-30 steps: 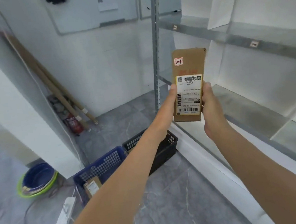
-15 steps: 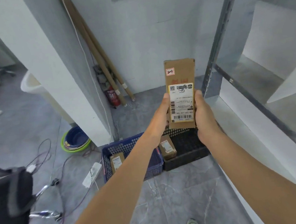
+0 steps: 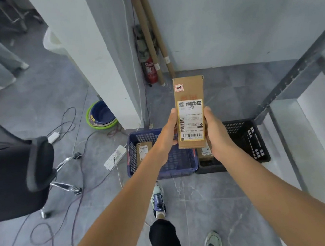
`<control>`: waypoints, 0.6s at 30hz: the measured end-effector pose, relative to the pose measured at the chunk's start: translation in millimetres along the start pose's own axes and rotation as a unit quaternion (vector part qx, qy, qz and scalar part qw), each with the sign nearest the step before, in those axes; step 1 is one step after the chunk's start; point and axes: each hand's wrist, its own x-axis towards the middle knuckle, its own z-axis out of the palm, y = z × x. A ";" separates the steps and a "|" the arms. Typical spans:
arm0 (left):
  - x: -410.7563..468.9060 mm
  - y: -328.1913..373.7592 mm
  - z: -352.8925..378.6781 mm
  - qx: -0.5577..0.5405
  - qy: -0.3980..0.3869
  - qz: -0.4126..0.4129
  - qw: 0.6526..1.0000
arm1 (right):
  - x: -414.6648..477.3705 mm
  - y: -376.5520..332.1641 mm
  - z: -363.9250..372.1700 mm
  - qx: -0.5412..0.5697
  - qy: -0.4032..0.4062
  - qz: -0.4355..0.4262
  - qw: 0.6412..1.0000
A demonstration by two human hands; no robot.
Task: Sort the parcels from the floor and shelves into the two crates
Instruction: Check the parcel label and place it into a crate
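A tall brown cardboard parcel (image 3: 188, 92) with a white shipping label and a small red sticker is held upright between my left hand (image 3: 167, 136) and my right hand (image 3: 217, 135), one on each long side. It hangs above the gap between a blue crate (image 3: 134, 155) and a black crate (image 3: 250, 142) that stand side by side on the grey floor. A small brown parcel (image 3: 144, 149) lies in the blue crate. Another small parcel (image 3: 206, 152) shows in the black crate, partly hidden by my right hand.
A black office chair (image 3: 14, 176) stands at left with cables and a white power strip (image 3: 115, 157) on the floor. Stacked basins (image 3: 100, 117) sit by a white pillar. A fire extinguisher (image 3: 149, 70) and cardboard tubes lean in the corner. Metal shelving (image 3: 292, 78) runs along the right.
My view has swung left and down from the shelf to the floor. The parcel, still held in both hands, has come over the two crates, which now lie straight ahead.
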 end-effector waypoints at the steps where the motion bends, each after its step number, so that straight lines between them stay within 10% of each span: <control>1: 13.1 -4.5 -12.9 -0.002 0.005 -0.014 1.000 | 15.8 5.1 10.8 -0.006 0.004 0.012 1.000; 18: 241.2 -186.7 -177.9 -0.030 0.041 -0.256 0.965 | 257.1 185.6 158.5 -0.024 0.048 0.264 0.963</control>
